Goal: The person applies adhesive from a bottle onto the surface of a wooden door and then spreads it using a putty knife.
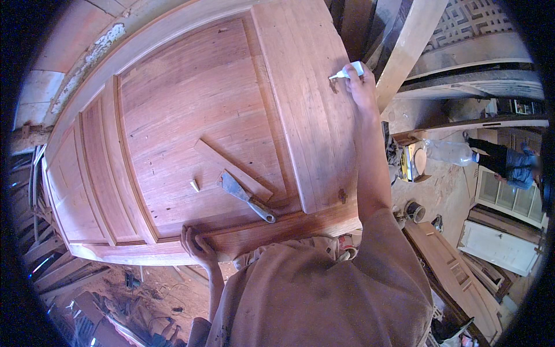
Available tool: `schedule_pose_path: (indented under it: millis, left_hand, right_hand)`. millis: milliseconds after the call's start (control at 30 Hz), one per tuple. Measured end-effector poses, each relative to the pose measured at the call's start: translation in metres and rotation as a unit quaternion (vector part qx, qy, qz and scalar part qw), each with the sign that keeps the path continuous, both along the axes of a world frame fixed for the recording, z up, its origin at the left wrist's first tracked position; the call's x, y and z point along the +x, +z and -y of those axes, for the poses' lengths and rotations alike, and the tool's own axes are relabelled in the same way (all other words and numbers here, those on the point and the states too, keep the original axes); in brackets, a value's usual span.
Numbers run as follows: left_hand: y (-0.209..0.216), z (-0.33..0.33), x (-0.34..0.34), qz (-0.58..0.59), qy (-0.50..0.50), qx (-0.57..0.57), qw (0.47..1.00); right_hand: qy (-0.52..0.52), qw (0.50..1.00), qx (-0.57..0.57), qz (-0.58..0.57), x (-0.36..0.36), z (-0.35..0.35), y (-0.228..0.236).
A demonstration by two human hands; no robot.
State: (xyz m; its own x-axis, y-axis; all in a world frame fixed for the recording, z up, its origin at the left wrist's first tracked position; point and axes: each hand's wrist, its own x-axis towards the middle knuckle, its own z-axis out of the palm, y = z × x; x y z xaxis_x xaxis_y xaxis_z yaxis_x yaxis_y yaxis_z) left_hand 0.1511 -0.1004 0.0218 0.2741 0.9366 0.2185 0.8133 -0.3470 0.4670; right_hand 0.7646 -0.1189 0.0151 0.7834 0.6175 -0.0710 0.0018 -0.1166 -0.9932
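Note:
A large panelled wooden door (312, 115) lies flat in front of me. At its far right, my right hand (359, 87) grips a small white squeeze bottle (354, 69), most likely glue. The bottle's thin nozzle points left, close to a dark brown patch (333, 86) on the wood. My left hand (198, 247) rests at the door's near edge with its fingers bent and slightly apart, holding nothing. On the near panel lie a putty knife (245, 195), a flat wooden strip (231, 168) and a small pale wedge (195, 185).
A second dark patch (342, 196) marks the door's near right corner. A wooden beam (413, 49) slants past the far right. On the floor at right are a clear plastic bottle (451, 152), a can (413, 211) and another panelled door (448, 266). A person (514, 165) stands farther off.

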Motion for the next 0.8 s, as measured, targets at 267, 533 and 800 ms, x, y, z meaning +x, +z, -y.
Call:
schedule_pose_path:
  millis: [267, 533, 800]
  left_hand:
    - [0.001, -0.002, 0.001, -0.002, -0.009, 0.015, 1.0]
    - [0.0, -0.003, 0.007, 0.005, -0.003, -0.002, 1.0]
    - [-0.001, 0.0, -0.005, -0.004, 0.003, 0.011, 1.0]
  right_hand:
    - [0.006, 0.999, 0.015, -0.037, -0.006, 0.0, 0.004]
    - [-0.005, 1.0, -0.005, 0.016, 0.004, -0.001, 0.003]
    - [-0.011, 1.0, -0.015, -0.002, 0.003, -0.019, 0.004]
